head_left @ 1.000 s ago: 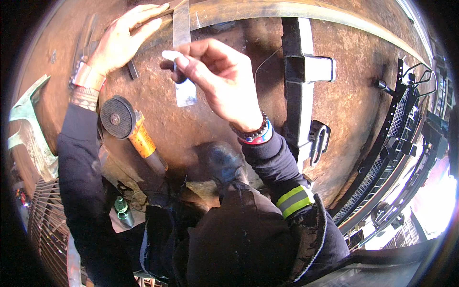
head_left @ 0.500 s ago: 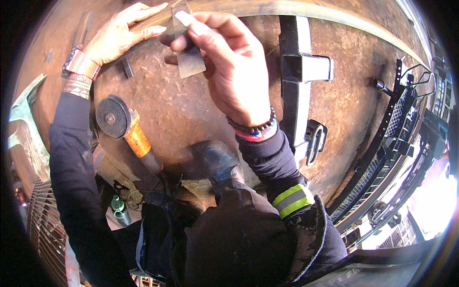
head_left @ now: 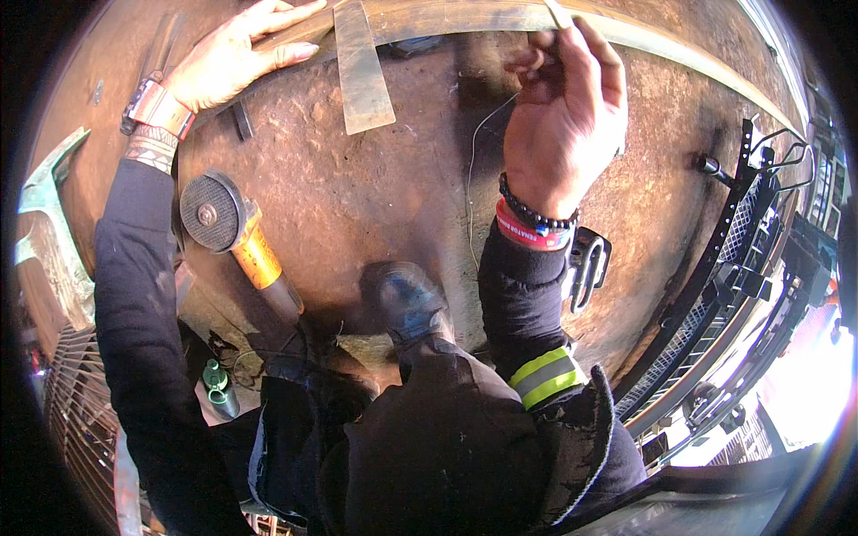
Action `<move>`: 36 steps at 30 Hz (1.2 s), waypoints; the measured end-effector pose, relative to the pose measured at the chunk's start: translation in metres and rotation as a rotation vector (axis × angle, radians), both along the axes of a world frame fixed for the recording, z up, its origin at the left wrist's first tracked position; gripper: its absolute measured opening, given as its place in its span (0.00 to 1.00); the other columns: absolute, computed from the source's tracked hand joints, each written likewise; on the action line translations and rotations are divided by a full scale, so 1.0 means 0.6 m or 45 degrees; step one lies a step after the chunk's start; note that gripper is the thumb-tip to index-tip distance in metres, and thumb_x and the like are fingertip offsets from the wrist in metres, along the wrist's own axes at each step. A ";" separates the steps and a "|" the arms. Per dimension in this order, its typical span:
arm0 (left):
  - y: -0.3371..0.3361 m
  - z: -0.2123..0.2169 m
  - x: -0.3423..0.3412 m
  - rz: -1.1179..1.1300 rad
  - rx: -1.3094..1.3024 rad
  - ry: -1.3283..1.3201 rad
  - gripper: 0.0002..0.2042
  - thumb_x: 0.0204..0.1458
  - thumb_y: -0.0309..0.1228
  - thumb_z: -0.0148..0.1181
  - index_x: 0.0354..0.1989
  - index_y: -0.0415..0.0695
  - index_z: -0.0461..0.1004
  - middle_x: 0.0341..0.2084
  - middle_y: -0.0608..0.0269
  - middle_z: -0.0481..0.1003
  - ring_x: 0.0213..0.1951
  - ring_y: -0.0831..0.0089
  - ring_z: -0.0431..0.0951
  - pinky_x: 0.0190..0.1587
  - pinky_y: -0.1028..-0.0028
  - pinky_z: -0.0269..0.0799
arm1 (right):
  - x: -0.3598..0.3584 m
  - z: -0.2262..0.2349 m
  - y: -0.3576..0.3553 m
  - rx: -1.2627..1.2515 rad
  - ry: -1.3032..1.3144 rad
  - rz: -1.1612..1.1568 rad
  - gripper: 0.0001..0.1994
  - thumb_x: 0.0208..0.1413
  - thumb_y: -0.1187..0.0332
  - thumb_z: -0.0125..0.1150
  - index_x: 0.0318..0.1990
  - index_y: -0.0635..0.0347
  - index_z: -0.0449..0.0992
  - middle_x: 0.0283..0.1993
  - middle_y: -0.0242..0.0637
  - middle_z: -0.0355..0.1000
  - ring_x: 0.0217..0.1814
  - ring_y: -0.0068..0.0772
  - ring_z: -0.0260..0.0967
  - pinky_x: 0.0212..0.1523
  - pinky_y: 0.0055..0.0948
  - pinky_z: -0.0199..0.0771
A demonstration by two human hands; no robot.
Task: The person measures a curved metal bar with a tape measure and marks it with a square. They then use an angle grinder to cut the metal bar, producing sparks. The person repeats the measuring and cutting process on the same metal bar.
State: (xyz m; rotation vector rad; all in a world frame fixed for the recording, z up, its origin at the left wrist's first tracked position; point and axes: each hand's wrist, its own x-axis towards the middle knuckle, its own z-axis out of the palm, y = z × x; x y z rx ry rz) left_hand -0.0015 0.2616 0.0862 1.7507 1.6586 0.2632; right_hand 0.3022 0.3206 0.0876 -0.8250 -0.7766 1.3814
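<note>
My left hand (head_left: 223, 58) rests on a long curved metal bar (head_left: 500, 16) at the top left, fingers stretched along it and the thumb apart. Beside its fingertips, a flat grey metal strip (head_left: 365, 80) lies across the bar and sticks out toward me. Farther right, close to the bar, my right hand (head_left: 567, 116) pinches a thin white stick (head_left: 559, 13) that looks like chalk. Its other fingers are curled. The stick's upper end is cut off by the picture's top edge.
An angle grinder (head_left: 237, 232) with an orange body lies below my left hand. A black metal bracket (head_left: 587, 268) sits near my right forearm. Long black mesh-and-frame parts (head_left: 706, 295) stand at the right. A green bottle (head_left: 216, 380) is at the lower left, and a boot (head_left: 411, 304) in the middle.
My right hand has moved right along the bar with the white stick, away from the metal strip, which now lies in full view. The left hand has barely moved.
</note>
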 end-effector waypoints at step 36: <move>-0.006 -0.012 -0.015 -0.002 0.311 -0.114 0.22 0.63 0.43 0.59 0.62 0.45 0.74 0.54 0.62 0.73 0.60 0.67 0.71 0.65 0.67 0.63 | -0.006 0.134 0.022 0.644 -1.759 1.413 0.10 0.60 0.64 0.62 0.40 0.63 0.81 0.34 0.49 0.77 0.32 0.46 0.76 0.38 0.40 0.79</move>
